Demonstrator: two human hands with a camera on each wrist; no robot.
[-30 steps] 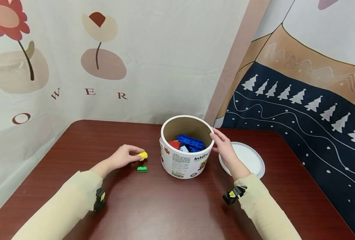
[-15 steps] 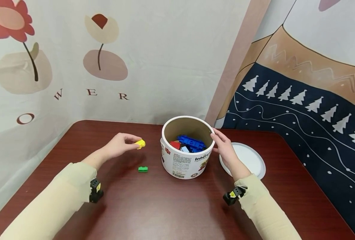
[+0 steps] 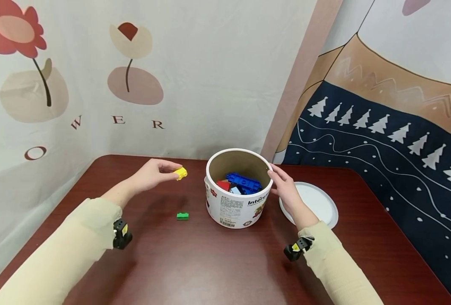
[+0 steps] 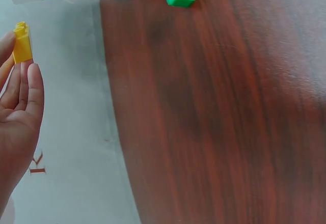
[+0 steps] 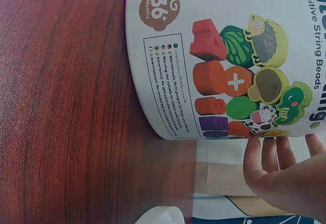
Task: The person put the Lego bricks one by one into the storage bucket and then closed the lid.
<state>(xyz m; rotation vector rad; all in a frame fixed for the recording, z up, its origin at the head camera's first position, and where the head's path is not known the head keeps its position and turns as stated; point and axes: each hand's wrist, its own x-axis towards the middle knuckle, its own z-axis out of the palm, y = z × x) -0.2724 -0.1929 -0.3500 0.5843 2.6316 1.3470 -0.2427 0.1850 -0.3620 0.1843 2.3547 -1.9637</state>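
My left hand [image 3: 150,174] pinches a small yellow toy brick [image 3: 181,173] between thumb and fingers, raised above the table to the left of the bucket. Studs show on the yellow brick [image 4: 22,43] in the left wrist view. On the table below lies a green toy brick [image 3: 182,216], apart from the hand. A white printed bucket [image 3: 233,207] stands upright with its top uncovered. Inside it are a blue piece [image 3: 244,182], a red piece [image 3: 223,185] and other blocks, partly hidden by the wall. My right hand [image 3: 286,190] holds the bucket's right side at the rim.
A round white lid [image 3: 316,203] lies flat on the dark red wooden table [image 3: 210,262], right of the bucket and partly behind the right wrist. Printed cloths [image 3: 210,84] hang along the table's back and right sides.
My left hand has lifted the yellow brick off the table and moved it up and away, toward the table's back edge. The right hand, bucket and green brick stay put.
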